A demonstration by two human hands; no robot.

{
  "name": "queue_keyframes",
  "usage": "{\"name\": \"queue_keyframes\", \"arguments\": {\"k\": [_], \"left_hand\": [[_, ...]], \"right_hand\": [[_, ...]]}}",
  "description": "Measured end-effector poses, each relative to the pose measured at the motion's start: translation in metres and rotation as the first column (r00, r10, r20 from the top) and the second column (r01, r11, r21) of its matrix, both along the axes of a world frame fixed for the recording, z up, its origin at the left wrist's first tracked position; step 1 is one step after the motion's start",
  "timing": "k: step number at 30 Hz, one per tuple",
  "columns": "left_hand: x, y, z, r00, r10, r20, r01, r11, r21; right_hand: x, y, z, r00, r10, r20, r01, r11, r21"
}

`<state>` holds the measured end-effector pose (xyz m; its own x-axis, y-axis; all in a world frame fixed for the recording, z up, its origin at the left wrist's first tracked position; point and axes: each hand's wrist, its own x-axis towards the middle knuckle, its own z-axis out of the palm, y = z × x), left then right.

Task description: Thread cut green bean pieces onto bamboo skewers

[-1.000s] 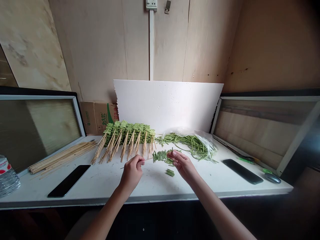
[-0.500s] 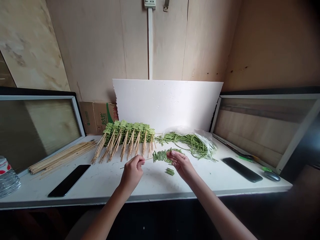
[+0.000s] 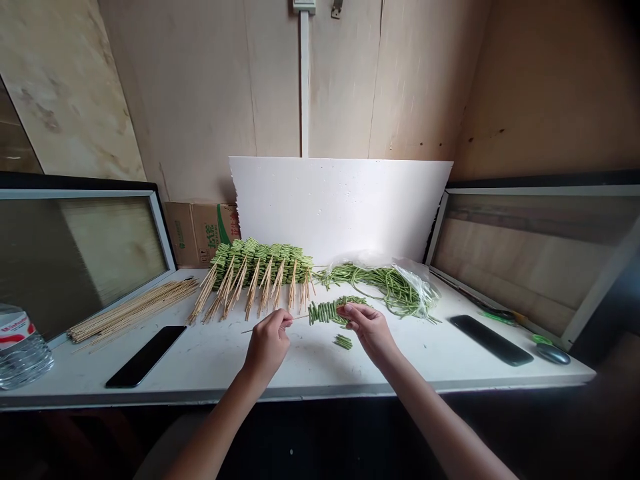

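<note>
My left hand (image 3: 269, 339) is closed round a thin bamboo skewer (image 3: 299, 317), whose bare tail pokes out to the left. Cut green bean pieces (image 3: 323, 313) are threaded side by side along its right part. At that right end, the fingers of my right hand (image 3: 367, 327) pinch the bean pieces; whether a loose piece is among them I cannot make out. A small pile of cut beans (image 3: 356, 301) lies behind my right hand, partly hidden by it. Just below the skewer, a short bundle of cut beans (image 3: 343, 342) rests on the white table (image 3: 310, 373).
Finished bean skewers (image 3: 263, 263) are stacked at the back left, sticks toward me. Loose bamboo skewers (image 3: 133, 307) and a phone (image 3: 146, 357) lie left, beside a water bottle (image 3: 23, 347). Long beans (image 3: 395, 287) spill from a plastic bag; a dark phone-like slab (image 3: 491, 340) and mouse (image 3: 553, 353) sit right.
The whole view has shifted slightly, with things appearing a little further right. Both hands keep their hold on the skewer and its beans.
</note>
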<state>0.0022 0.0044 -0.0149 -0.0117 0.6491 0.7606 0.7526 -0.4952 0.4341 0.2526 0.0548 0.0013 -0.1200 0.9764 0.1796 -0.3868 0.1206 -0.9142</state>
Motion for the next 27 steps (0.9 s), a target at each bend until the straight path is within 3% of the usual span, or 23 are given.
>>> {"name": "queue_keyframes", "arguments": {"k": [10,16,27], "left_hand": [[0.001,-0.002,0.0,0.999,0.0,-0.05,0.003,0.998,0.065],[-0.002,0.0,0.004,0.999,0.032,0.018,-0.033,0.998,0.061],[0.003,-0.002,0.009,0.996,0.021,0.081,-0.024,0.999,0.044]], "right_hand": [[-0.004,-0.008,0.001,0.999,-0.019,0.029,0.018,0.999,0.031],[-0.005,-0.013,0.007,0.996,-0.054,0.072,0.049,0.996,0.077],[-0.006,-0.012,0.012,0.998,0.009,-0.068,-0.01,1.0,-0.01]]}}
